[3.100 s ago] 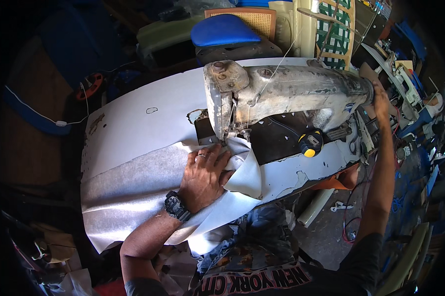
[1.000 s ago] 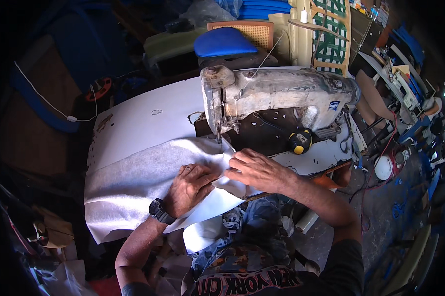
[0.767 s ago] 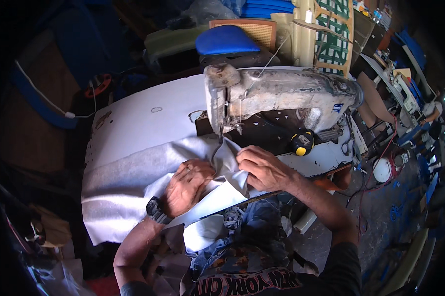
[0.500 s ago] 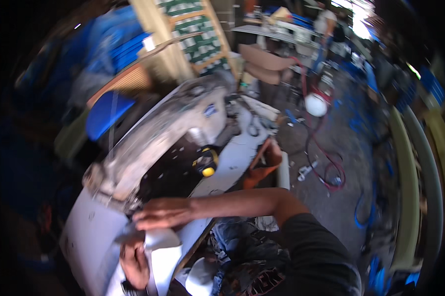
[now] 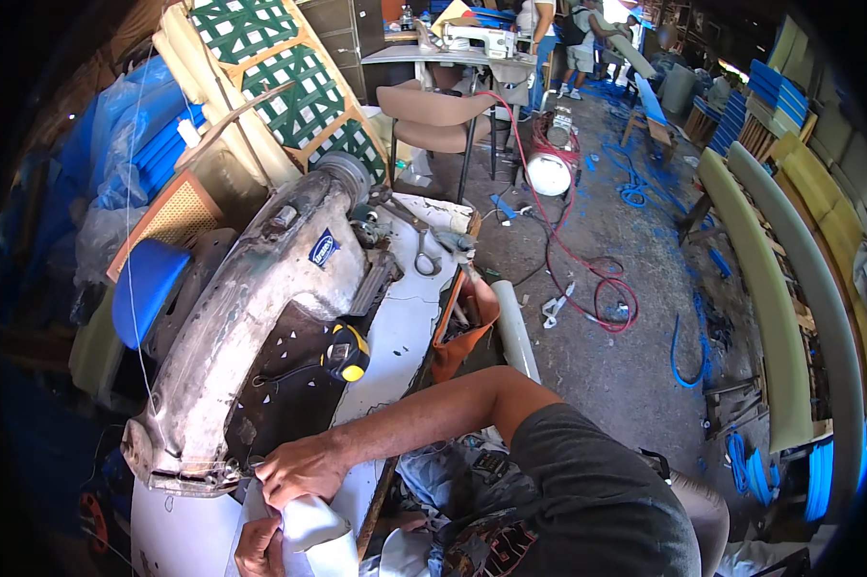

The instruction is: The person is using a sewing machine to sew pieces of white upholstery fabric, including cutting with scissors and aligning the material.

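An old, scuffed sewing machine (image 5: 260, 279) stands on a white tabletop (image 5: 400, 322), its head end close to my hands. A piece of smooth white sheet material (image 5: 316, 531) lies curled at the table's near edge, below that head. My right hand (image 5: 304, 469) has its fingers bent over the sheet's upper edge, right beside the machine's needle end. Just below it, my left hand (image 5: 260, 548) is closed on the sheet's left side, with fingers curled. The needle area is too small and covered to make out.
Under the machine's arm lies a yellow-black tape measure (image 5: 345, 354); scissors (image 5: 426, 252) rest farther back. An orange pouch (image 5: 472, 317) hangs at the table's right edge. Beyond are a brown chair (image 5: 433, 115), a red hose (image 5: 606, 288) on the floor, and long padded pieces (image 5: 755, 298) at right.
The head view has turned, so the machine appears lower and further left, and sharper. Both hands stay on the white sheet beside the needle end.
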The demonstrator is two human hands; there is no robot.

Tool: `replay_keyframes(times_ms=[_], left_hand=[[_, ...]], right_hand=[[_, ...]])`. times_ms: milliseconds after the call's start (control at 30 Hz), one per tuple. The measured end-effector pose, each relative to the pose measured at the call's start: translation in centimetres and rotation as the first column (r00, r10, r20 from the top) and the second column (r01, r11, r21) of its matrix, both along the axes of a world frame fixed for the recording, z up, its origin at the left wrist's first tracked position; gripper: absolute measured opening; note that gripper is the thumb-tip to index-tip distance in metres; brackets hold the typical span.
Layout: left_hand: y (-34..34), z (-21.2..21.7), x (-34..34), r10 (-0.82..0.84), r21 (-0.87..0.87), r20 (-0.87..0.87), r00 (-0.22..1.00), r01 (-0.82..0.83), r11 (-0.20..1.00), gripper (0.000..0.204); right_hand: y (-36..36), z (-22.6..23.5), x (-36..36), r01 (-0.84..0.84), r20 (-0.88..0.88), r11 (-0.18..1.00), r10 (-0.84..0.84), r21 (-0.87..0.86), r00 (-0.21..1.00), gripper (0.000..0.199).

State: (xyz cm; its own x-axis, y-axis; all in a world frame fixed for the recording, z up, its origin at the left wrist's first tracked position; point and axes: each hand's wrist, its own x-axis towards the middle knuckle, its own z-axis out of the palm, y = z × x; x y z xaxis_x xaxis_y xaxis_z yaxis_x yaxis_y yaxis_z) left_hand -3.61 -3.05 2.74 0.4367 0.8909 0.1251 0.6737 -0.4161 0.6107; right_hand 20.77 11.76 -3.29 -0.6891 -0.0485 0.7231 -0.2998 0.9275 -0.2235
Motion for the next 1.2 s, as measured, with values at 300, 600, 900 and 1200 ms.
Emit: replay_keyframes(times_ms=[300,600,900,1200], left_hand=[[1.3,-0.1,0.7,0.034,0.057,0.019,0.999,-0.035,0.998,0.057],[0.9,-1.7,0.1,0.037,0.399,-0.192,0.981,0.044,0.916,0.025],[0.8,-2.5,0.4,0.028,0.247,-0.109,0.994,-0.001,0.969,0.028],[2.7,-2.0,1.4,0.027,0.553,-0.101,0.995,0.033,0.832,0.027]], right_hand=[[0.5,1.5,0.2,-0.099,0.078,0.967,0.12,-0.233,0.99,0.026],[0.1,4.2,1.6,0.078,0.375,0.974,0.008,-0.214,0.927,0.033],[-0.1,4.0,1.5,0.128,0.406,0.98,-0.056,-0.153,0.912,0.032],[0.9,4.0,2.1,0.141,0.377,0.966,-0.051,-0.216,0.925,0.019]])
